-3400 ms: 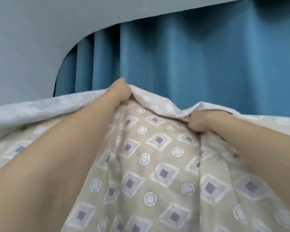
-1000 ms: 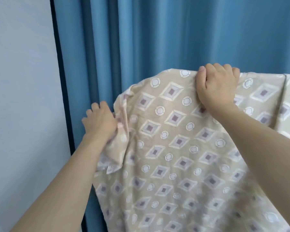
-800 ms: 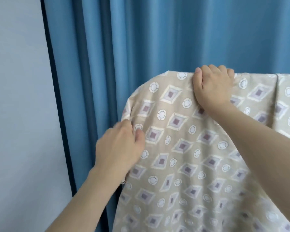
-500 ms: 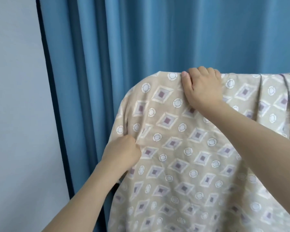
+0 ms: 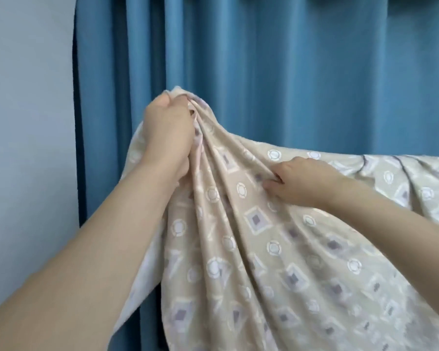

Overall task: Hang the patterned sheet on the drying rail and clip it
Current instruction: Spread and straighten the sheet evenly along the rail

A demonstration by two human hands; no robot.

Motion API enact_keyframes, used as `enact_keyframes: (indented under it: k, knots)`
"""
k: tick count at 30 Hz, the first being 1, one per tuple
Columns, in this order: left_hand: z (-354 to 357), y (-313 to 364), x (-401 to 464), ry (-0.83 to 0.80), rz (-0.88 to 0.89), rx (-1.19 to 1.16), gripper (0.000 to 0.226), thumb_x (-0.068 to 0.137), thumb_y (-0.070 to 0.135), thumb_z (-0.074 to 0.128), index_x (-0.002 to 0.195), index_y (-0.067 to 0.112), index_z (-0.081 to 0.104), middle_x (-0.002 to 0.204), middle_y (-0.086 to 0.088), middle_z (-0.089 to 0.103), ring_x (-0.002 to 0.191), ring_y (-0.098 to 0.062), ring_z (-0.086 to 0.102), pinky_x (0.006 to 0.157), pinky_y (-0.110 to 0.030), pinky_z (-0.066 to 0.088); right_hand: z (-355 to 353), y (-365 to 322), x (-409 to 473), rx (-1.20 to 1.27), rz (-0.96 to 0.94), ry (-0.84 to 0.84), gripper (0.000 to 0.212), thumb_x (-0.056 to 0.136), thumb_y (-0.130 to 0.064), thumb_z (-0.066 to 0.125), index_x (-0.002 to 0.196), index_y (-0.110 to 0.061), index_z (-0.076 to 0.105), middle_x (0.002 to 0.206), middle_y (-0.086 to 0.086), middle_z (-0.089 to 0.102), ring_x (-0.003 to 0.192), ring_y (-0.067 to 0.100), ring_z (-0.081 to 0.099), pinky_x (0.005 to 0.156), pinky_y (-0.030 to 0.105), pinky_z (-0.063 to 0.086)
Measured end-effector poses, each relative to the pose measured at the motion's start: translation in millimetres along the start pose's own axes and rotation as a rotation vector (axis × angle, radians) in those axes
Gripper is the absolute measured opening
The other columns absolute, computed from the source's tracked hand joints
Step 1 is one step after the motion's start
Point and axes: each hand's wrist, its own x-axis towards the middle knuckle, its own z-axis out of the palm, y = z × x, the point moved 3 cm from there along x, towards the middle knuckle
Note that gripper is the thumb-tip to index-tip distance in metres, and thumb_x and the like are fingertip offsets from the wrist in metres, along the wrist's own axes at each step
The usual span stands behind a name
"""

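2 hands were on the patterned sheet [image 5: 251, 249], and both gripped it. The left hand [image 5: 169, 133] was fisted round a gathered bunch of cloth at the sheet's left end, lifted above the line of the fold, so that pleats fanned down and to the right from that fist. The right hand [image 5: 297, 182] sat lower and further right, its fingers [image 5: 273, 184] pinching 1 ridge of those pleats on the front face.

To the right of the right hand, the sheet's top edge ran level toward the frame's right border, draped over something; the drying rail itself was hidden under the cloth there, so its exact line could only be judged from that fold. The sheet's long axis lay left to right, in front of the blue curtain [image 5: 289, 72], with the pale wall [image 5: 28, 122] off to the left. No clip showed anywhere.

The relation that mattered was height and side: the bunched end in the left hand stood above and to the left of the draped part, not lying over the rail. By my reading, the hanging was partly done and the clipping not begun. The left hand was nearer the loose end and would likely have to carry it outward and down onto the rail's line, while the right hand steadied the cloth already over it. A slack right grip could let the draped part slide.
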Motion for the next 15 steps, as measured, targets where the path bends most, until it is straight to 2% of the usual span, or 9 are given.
enact_keyframes:
  k: [1, 3, 4, 6, 7, 10, 12, 13, 15]
  knots:
    - [6, 4, 7, 0.029, 0.059, 0.018, 0.027, 0.094, 0.020, 0.045, 0.069, 0.019, 0.054, 0.054, 0.005, 0.048, 0.051, -0.015, 0.044, 0.050, -0.031, 0.035, -7, 5, 4, 0.113, 0.065, -0.063, 0.045, 0.096, -0.053, 0.033, 0.081, -0.015, 0.051, 0.082, 0.008, 0.067, 0.070, 0.029, 0.060, 0.063, 0.033, 0.047]
    - [15, 8, 27, 0.084, 0.181, 0.132, 0.025, 0.093, 0.029, 0.043, 0.075, 0.018, 0.055, 0.067, 0.004, 0.054, 0.062, -0.017, 0.049, 0.062, -0.037, 0.042, -26, 18, 12, 0.563, 0.236, -0.190, 0.043, 0.099, -0.039, 0.041, 0.073, -0.007, 0.052, 0.058, 0.011, 0.063, 0.052, 0.030, 0.064, 0.053, 0.028, 0.051]
    - [19, 10, 39, 0.108, 0.218, 0.190, 0.027, 0.094, 0.031, 0.040, 0.081, 0.015, 0.057, 0.076, 0.003, 0.059, 0.069, -0.017, 0.052, 0.071, -0.036, 0.046, -38, 25, 18, 0.794, 0.301, -0.203, 0.037, 0.098, -0.032, 0.046, 0.074, -0.004, 0.053, 0.053, 0.012, 0.060, 0.048, 0.030, 0.064, 0.048, 0.027, 0.051]
    - [26, 13, 63, 0.146, 0.228, 0.271, 0.030, 0.095, 0.030, 0.037, 0.094, 0.014, 0.062, 0.099, 0.000, 0.065, 0.090, -0.019, 0.058, 0.088, -0.033, 0.046, -61, 41, 32, 1.122, 0.376, -0.127, 0.019, 0.097, -0.018, 0.050, 0.086, -0.003, 0.057, 0.061, 0.016, 0.062, 0.053, 0.030, 0.066, 0.047, 0.030, 0.057]
    - [29, 14, 74, 0.155, 0.212, 0.294, 0.032, 0.096, 0.029, 0.035, 0.101, 0.015, 0.063, 0.109, -0.002, 0.065, 0.100, -0.021, 0.058, 0.093, -0.031, 0.044, -73, 49, 42, 1.197, 0.391, -0.040, 0.012, 0.095, -0.012, 0.050, 0.093, -0.003, 0.058, 0.067, 0.018, 0.064, 0.057, 0.030, 0.066, 0.051, 0.034, 0.059]
    - [39, 20, 97, 0.194, 0.141, 0.443, 0.037, 0.101, 0.027, 0.028, 0.122, 0.019, 0.058, 0.136, -0.005, 0.050, 0.123, -0.024, 0.048, 0.101, -0.030, 0.031, -102, 62, 79, 1.193, 0.324, 0.276, 0.014, 0.091, -0.011, 0.052, 0.094, 0.001, 0.057, 0.075, 0.024, 0.064, 0.060, 0.035, 0.064, 0.052, 0.040, 0.059]
    - [43, 29, 104, 0.232, 0.151, 0.539, 0.039, 0.103, 0.027, 0.024, 0.127, 0.019, 0.053, 0.143, -0.005, 0.041, 0.130, -0.024, 0.040, 0.104, -0.035, 0.025, -115, 67, 101, 1.018, 0.266, 0.465, 0.026, 0.086, -0.021, 0.054, 0.086, 0.005, 0.058, 0.076, 0.021, 0.067, 0.065, 0.036, 0.066, 0.057, 0.042, 0.059]
    - [44, 34, 107, 0.251, 0.176, 0.569, 0.039, 0.104, 0.027, 0.022, 0.128, 0.020, 0.052, 0.143, -0.004, 0.041, 0.129, -0.024, 0.040, 0.103, -0.037, 0.025, -117, 68, 109, 0.905, 0.245, 0.510, 0.030, 0.086, -0.024, 0.051, 0.085, 0.005, 0.058, 0.076, 0.017, 0.067, 0.065, 0.032, 0.064, 0.057, 0.037, 0.056]
    - [46, 36, 118, 0.270, 0.223, 0.619, 0.040, 0.103, 0.027, 0.023, 0.127, 0.020, 0.053, 0.139, -0.004, 0.043, 0.125, -0.025, 0.044, 0.096, -0.035, 0.029, -110, 62, 115, 0.742, 0.218, 0.471, 0.028, 0.091, -0.026, 0.046, 0.088, -0.001, 0.060, 0.072, 0.007, 0.061, 0.066, 0.026, 0.055, 0.052, 0.028, 0.042]
